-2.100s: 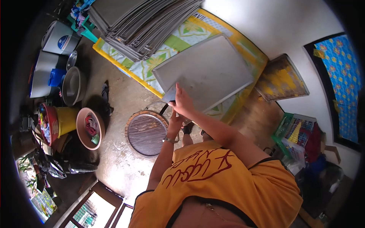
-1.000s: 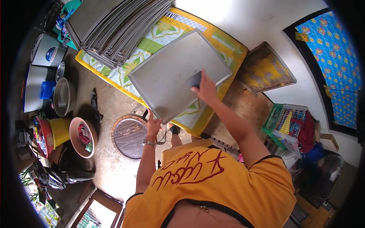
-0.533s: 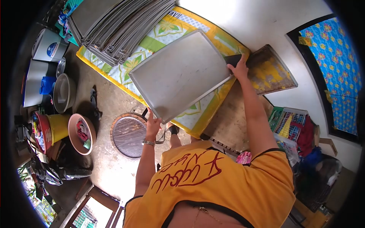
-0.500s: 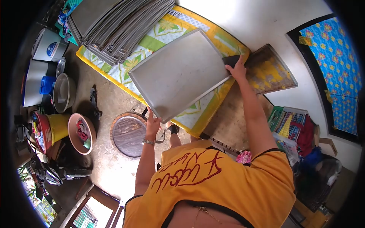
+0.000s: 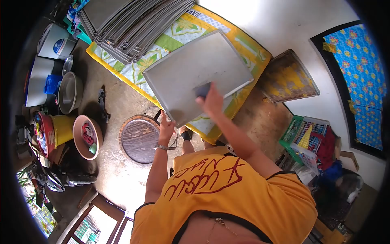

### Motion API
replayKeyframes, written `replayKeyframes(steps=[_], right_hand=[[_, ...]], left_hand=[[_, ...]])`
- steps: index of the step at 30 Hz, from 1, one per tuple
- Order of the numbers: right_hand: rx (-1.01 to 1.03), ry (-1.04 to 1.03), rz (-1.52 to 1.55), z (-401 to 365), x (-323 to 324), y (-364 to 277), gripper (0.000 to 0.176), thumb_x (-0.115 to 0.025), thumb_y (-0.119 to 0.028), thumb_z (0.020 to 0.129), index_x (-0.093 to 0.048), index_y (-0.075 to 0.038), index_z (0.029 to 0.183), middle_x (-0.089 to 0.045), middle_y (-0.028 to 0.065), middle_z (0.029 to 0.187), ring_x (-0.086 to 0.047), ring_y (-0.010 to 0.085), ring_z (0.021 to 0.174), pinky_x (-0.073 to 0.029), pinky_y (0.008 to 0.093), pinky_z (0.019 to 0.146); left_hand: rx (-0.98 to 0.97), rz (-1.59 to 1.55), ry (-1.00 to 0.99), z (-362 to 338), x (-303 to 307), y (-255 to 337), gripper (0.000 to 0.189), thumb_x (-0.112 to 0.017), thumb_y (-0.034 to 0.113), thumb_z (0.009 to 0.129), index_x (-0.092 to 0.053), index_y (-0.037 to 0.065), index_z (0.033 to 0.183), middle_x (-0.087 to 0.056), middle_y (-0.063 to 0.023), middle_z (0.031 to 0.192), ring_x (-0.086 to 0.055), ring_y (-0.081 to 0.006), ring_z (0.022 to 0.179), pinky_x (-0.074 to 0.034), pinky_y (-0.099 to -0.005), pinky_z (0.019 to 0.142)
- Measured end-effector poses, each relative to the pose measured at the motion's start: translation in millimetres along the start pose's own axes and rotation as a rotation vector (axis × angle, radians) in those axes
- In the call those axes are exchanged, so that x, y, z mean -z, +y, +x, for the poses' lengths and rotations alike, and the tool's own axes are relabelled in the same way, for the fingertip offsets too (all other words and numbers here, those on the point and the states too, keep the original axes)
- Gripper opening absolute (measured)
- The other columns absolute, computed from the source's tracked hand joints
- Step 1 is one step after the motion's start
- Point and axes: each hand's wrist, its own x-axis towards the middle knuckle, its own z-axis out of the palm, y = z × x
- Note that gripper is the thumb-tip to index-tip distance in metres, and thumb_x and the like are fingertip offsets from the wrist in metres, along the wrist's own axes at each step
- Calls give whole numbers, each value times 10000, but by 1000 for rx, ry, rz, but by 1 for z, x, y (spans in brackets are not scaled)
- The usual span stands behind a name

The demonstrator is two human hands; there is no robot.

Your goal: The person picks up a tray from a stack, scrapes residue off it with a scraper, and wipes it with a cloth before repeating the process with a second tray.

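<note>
A flat grey metal tray (image 5: 183, 69) lies tilted across the table with the green-and-white cloth (image 5: 183, 26). My left hand (image 5: 166, 129) grips the tray's near left corner, fingers at its edge. Over the tray's right part, my right hand (image 5: 212, 101) is closed on a dark flat pad (image 5: 202, 89), which is against the tray's surface; the hand is blurred by motion. A large stack of similar trays (image 5: 134, 28) stands at the table's far left.
A round wooden stool (image 5: 140, 139) stands on the floor left of my legs. Basins (image 5: 87, 136) and buckets (image 5: 64, 129) are farther left. A yellow-stained board (image 5: 290, 79) leans on the right wall, with crates (image 5: 310, 132) below it.
My right hand has moved from the tray's right edge inward over its surface, carrying the dark pad. My left hand keeps its hold on the corner. The view has shifted slightly.
</note>
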Motion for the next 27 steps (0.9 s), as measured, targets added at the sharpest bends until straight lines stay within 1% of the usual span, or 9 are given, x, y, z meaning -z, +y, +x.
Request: replayKeyframes(steps=[4, 8, 10, 12, 15, 16, 20, 23, 27], right_hand=[[-36, 174, 83, 12, 11, 17, 1027, -755, -384, 720, -183, 82, 1435, -476, 267, 1320, -505, 369, 1193, -381, 478, 1005], [-111, 306, 95, 28, 33, 46, 1020, -750, -376, 722, -182, 85, 1433, -468, 267, 1330, -502, 384, 1193, -395, 465, 987], [-33, 322, 67, 0, 4, 20, 995, -751, -341, 731, -187, 84, 1432, -482, 272, 1302, -523, 396, 1159, -406, 480, 961], [-7, -13, 74, -36, -16, -43, 988, -754, -357, 739, -200, 83, 1428, -492, 262, 1272, -544, 382, 1121, -400, 495, 942], [204, 16, -20, -58, -42, -63, 997, -762, -388, 723, -221, 74, 1421, -520, 239, 1214, -569, 362, 1067, -409, 498, 900], [164, 118, 27, -45, -40, -51, 1007, -762, -401, 721, -213, 63, 1426, -528, 219, 1202, -564, 353, 1065, -407, 491, 885], [28, 167, 42, -29, -22, -28, 1025, -758, -396, 728, -180, 71, 1434, -530, 221, 1193, -547, 368, 1076, -401, 493, 897], [139, -48, 50, -69, -65, -78, 1043, -762, -395, 723, -166, 75, 1439, -510, 246, 1228, -539, 378, 1094, -399, 498, 915], [188, 56, 220, -43, -47, -85, 1035, -760, -371, 732, -156, 93, 1433, -457, 283, 1303, -488, 417, 1172, -381, 492, 978]], left_hand=[[70, -32, 74, 3, 0, -11, 483, -599, 69, 871, -422, -39, 1306, -657, -120, 701, -544, -114, 473, -428, -238, 388], [105, -76, -14, -5, -2, -20, 259, -596, 138, 885, -595, -24, 1087, -693, -114, 852, -587, -110, 525, -466, -210, 451], [103, -122, -126, -13, 5, -7, 319, -566, 76, 849, -580, -24, 1152, -696, -101, 866, -590, -106, 534, -476, -210, 470], [211, -282, -265, -21, 14, 3, 506, -492, -36, 771, -518, -22, 1275, -690, -106, 968, -593, -95, 559, -510, -216, 537], [271, -444, -291, -29, 15, 12, 568, -497, -46, 766, -445, -23, 1332, -651, -137, 1094, -625, -110, 619, -530, -227, 583], [330, -492, -304, -31, 17, 15, 681, -492, -66, 769, -277, -18, 1414, -619, -140, 1159, -654, -155, 681, -553, -273, 609], [347, -771, -394, -39, 19, 3, 785, -491, -80, 757, -140, 1, 1455, -499, -170, 1321, -660, -208, 791, -549, -339, 707], [374, -752, -357, -37, 18, -2, 760, -485, -76, 771, -149, -1, 1449, -537, -158, 1253, -653, -209, 762, -545, -330, 690], [364, -638, -312, -39, 23, 10, 719, -495, -36, 802, -167, 9, 1441, -558, -156, 1199, -648, -205, 749, -539, -319, 659]])
